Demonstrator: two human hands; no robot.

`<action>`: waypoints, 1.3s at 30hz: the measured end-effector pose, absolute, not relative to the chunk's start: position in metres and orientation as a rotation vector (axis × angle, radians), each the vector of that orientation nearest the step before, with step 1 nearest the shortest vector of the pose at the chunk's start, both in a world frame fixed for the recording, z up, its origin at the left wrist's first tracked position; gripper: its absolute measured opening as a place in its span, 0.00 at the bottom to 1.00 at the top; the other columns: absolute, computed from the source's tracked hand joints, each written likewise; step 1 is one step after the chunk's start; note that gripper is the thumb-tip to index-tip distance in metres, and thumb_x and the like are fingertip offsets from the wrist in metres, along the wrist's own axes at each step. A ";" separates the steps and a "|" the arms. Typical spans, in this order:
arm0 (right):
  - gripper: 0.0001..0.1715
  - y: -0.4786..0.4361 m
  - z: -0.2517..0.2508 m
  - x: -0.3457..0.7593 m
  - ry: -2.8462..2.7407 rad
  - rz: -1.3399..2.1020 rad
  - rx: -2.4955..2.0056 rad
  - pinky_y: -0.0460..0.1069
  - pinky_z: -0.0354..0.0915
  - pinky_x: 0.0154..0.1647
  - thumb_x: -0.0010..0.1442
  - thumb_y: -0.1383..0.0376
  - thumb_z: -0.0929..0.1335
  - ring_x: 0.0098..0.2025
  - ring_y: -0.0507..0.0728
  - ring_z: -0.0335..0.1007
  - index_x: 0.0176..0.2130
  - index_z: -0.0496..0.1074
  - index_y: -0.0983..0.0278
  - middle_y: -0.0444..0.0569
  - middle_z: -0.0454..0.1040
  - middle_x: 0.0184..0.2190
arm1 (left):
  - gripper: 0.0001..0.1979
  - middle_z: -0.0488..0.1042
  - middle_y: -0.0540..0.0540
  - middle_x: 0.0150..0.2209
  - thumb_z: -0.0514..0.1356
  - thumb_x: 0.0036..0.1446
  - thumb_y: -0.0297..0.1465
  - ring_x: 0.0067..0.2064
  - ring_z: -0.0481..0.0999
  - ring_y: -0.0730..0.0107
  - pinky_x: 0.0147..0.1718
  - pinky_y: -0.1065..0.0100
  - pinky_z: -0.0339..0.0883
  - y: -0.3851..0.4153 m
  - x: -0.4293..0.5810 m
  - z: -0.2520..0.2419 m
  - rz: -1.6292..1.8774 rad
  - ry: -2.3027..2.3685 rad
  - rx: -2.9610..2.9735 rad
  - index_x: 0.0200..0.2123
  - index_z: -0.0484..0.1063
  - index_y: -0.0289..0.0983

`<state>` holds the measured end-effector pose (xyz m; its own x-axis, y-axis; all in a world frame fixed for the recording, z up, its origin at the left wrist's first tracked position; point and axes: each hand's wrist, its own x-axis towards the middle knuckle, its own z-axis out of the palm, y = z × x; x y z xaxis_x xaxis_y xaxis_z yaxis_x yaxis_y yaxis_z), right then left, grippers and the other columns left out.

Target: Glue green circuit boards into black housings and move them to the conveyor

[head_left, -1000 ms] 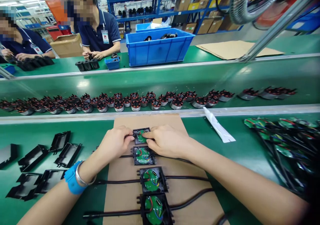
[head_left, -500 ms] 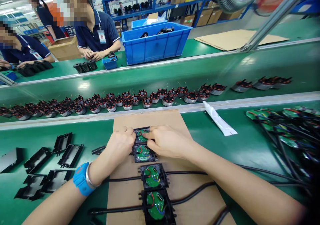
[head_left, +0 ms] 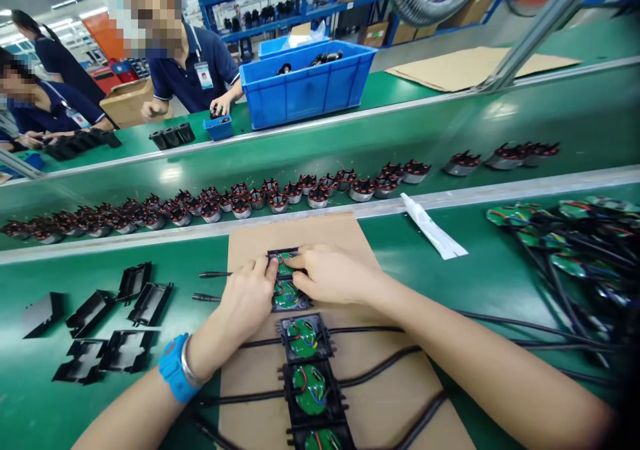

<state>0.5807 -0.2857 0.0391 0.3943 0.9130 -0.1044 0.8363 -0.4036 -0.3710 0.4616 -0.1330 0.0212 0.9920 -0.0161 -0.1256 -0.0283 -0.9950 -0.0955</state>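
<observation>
Both of my hands work on the farthest of a column of small black housings with round green circuit boards, laid on a brown cardboard sheet point(head_left: 310, 231). My left hand point(head_left: 247, 298) pinches the left edge of that top housing point(head_left: 283, 261) and covers part of the second housing point(head_left: 287, 295). From the right, my right hand point(head_left: 333, 275) presses its fingertips onto the top housing. Further housings point(head_left: 303, 337) point(head_left: 311, 390) lie nearer me, each with black cables running out sideways.
Empty black covers point(head_left: 141, 295) lie on the green bench at left. A pile of green boards with cables point(head_left: 570, 250) sits at right, a white tube point(head_left: 433, 232) near the belt. Motor stators point(head_left: 260, 199) line the conveyor. People sit opposite by a blue bin point(head_left: 305, 90).
My left hand has slid down and right over the second housing, its fingers still on the top one. The view has shifted, showing another housing at the bottom. A person opposite reaches to a small blue tray.
</observation>
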 end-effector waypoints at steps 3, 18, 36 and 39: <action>0.21 -0.291 0.045 0.591 -1.560 0.581 -2.256 0.50 0.62 0.37 0.56 0.64 0.62 0.38 0.59 0.72 0.48 0.74 0.64 0.53 0.77 0.39 | 0.25 0.72 0.39 0.47 0.50 0.56 0.20 0.45 0.75 0.57 0.39 0.62 0.74 -0.129 0.465 0.031 0.186 0.057 -3.083 0.57 0.67 0.36; 0.05 -0.300 0.051 0.578 -1.450 0.433 -2.455 0.47 0.54 0.31 0.56 0.70 0.63 0.30 0.53 0.65 0.34 0.69 0.65 0.48 0.72 0.30 | 0.12 0.76 0.44 0.50 0.52 0.62 0.26 0.50 0.74 0.61 0.51 0.58 0.64 -0.118 0.477 0.012 -0.153 0.460 -3.455 0.44 0.74 0.36; 0.17 -0.278 0.048 0.624 -1.624 0.979 -2.292 0.45 0.62 0.36 0.58 0.73 0.58 0.32 0.52 0.68 0.29 0.73 0.67 0.47 0.76 0.30 | 0.12 0.77 0.43 0.42 0.52 0.61 0.25 0.44 0.75 0.60 0.46 0.59 0.64 -0.119 0.477 0.009 -0.123 0.467 -3.444 0.45 0.72 0.35; 0.17 -0.270 0.053 0.623 -1.699 1.028 -2.349 0.46 0.62 0.34 0.59 0.72 0.58 0.30 0.53 0.68 0.30 0.74 0.67 0.50 0.76 0.29 | 0.18 0.76 0.42 0.41 0.52 0.60 0.24 0.42 0.73 0.59 0.44 0.59 0.64 -0.122 0.477 0.011 -0.093 0.445 -3.415 0.53 0.67 0.35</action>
